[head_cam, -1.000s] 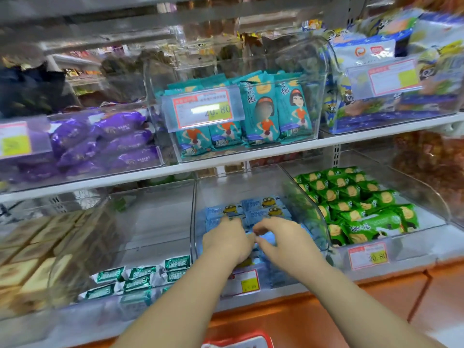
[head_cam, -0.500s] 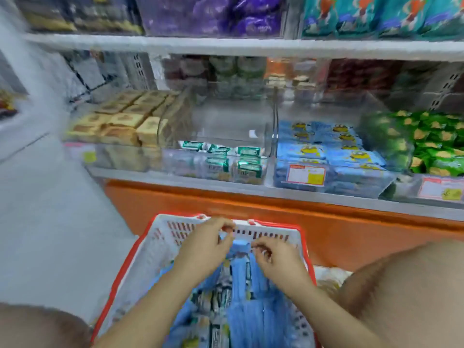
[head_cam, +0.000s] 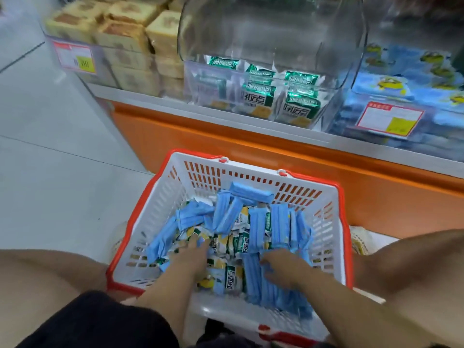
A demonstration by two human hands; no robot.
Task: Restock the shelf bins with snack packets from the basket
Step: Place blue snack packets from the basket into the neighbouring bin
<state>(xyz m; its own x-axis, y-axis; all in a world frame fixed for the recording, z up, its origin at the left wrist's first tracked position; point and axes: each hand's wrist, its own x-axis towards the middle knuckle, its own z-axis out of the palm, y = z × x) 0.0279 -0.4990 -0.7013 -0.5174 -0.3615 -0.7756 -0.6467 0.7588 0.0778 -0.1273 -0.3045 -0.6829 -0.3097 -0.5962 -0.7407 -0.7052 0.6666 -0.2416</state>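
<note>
Both hands have dropped from the far rim down into the basket (head_cam: 253, 169) since half a sec ago, and the view's tipped down w/ them, so only the bottom shelf shows up top now. Left hand (head_cam: 190, 259) lies w/ fingers stretched out on the pile, not holding anything afaict. Right hand (head_cam: 283, 268) has its fingers bent over a bunch of blue packets (head_cam: 253, 277), but can't tell if it's actually closed on them or just raking. Packets are all in the basket on the floor between the knees, jumbled, some on edge, some flat. Blue bin (head_cam: 401, 79) they prob belong in is up right, w/ a price tag (head_cam: 389, 119) on its front; the middle bin (head_cam: 271, 28) beside it holds green packs (head_cam: 258, 96), only part full. Imo best way here: pick a bunch already lying the same way, square it up, squeeze it between both palms and lift the lot. Don't grab loose singles bc that film looks slippery and they'd slide out. Keep faces one way so they go in tidy
</note>
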